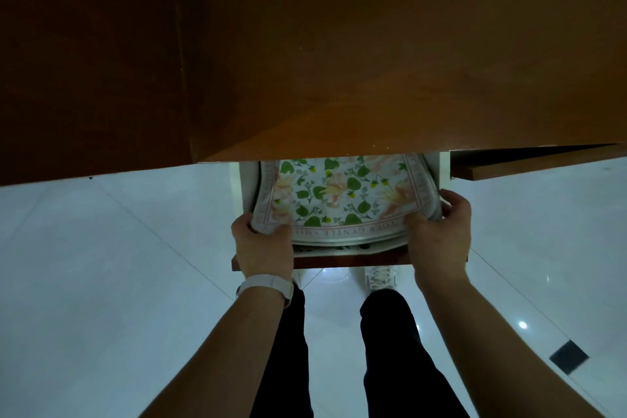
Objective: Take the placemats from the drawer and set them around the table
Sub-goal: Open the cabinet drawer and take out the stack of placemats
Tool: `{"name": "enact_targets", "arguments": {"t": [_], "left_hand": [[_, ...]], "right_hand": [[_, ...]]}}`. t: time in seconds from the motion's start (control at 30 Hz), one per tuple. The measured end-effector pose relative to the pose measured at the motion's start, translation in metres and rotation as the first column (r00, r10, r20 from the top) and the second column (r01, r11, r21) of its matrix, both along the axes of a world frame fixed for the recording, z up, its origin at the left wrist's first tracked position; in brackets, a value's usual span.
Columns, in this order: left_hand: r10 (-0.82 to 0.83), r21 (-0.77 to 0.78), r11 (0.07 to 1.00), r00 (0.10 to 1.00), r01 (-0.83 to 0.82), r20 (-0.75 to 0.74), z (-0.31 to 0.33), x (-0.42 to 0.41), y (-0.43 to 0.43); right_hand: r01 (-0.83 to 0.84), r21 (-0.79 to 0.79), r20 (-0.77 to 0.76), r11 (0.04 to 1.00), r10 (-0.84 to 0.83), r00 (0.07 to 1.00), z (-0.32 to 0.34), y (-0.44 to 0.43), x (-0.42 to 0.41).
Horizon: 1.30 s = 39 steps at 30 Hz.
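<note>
Head view, the only 1. The brown table (339, 44) top fills the upper half of the frame, and its near edge cuts across the middle. Under it, lower centre, the drawer (339, 262) stands open toward the person, dark front rail nearest the legs.

The placemats (339, 197) are in the drawer as a stack. The top 1 is floral: green leaves, peach flowers, lettered border. At least 1 more layer shows under its near edge; can't tell the count. The far part is hidden under the table edge.

The left grip (263, 243) pinches the near-left corner. The right grip (439, 231) has the near-right corner, fingers wrapped round the edge. Both are closed on the stack and hold nothing else. White band (268, 285) on the left wrist.

Key relation: the stack's long axis runs left-right across the frame, with 1 grip at each end, both equally near. The stack lies up-frame of the grips and runs back under the table. Its near edge looks bowed up, so my read is that the lift is just starting and no mats are set out yet. The pull likely has to come down-frame, toward the body, to clear the table edge before rising. The mats look limp, so the middle may sag.

Around it: pale tiled floor (101, 265), a white shoe (381, 276) below the drawer, and another brown panel (526, 168) at the right.
</note>
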<state>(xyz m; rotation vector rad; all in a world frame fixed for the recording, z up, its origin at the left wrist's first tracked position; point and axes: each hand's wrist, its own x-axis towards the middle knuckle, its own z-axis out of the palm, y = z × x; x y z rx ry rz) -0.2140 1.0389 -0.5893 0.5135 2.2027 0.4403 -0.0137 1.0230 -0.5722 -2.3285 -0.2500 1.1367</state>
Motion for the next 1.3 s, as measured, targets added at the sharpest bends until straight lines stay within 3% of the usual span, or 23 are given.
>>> {"name": "enact_targets", "arguments": {"t": [0.17,0.27,0.43,0.53,0.6,0.7,0.87,1.1,1.3], "left_hand": [[-0.150,-0.033,0.988,0.986,0.152,0.072,-0.008,-0.010,0.003],[-0.205,0.030,0.979,0.975,0.203,0.080,-0.012,-0.012,0.006],[-0.163,-0.007,0.986,0.961,0.169,0.222,-0.012,-0.027,0.018],[-0.149,-0.133,0.968,0.918,0.211,0.368,-0.017,-0.044,0.036],[-0.221,-0.189,0.925,0.873,0.328,0.435,-0.016,-0.048,0.049],[-0.352,-0.171,0.851,0.780,0.497,0.518,-0.014,-0.038,0.063],[-0.538,-0.163,0.765,0.757,0.624,0.371,-0.030,-0.037,0.061],[-0.494,-0.007,0.851,0.807,0.525,0.324,-0.024,-0.041,0.039],[-0.494,0.125,0.867,0.802,0.482,0.334,-0.007,-0.042,0.021]], "right_hand": [[-0.034,-0.066,-0.115,0.997,0.026,0.993,-0.001,-0.001,0.015],[-0.089,-0.059,-0.127,0.994,0.081,0.989,0.001,-0.001,0.019],[-0.216,-0.104,-0.189,0.971,0.194,0.963,0.001,0.004,0.028],[-0.338,-0.139,-0.257,0.931,0.296,0.920,0.002,0.009,0.038],[-0.426,-0.143,-0.300,0.893,0.371,0.879,0.001,0.012,0.044],[-0.480,-0.124,-0.333,0.868,0.419,0.845,-0.004,0.014,0.051],[-0.517,-0.043,-0.290,0.855,0.485,0.825,-0.015,0.008,0.054],[-0.477,0.035,-0.217,0.878,0.473,0.854,-0.020,-0.003,0.052],[-0.475,0.073,-0.172,0.877,0.481,0.860,0.003,-0.016,0.045]]}}
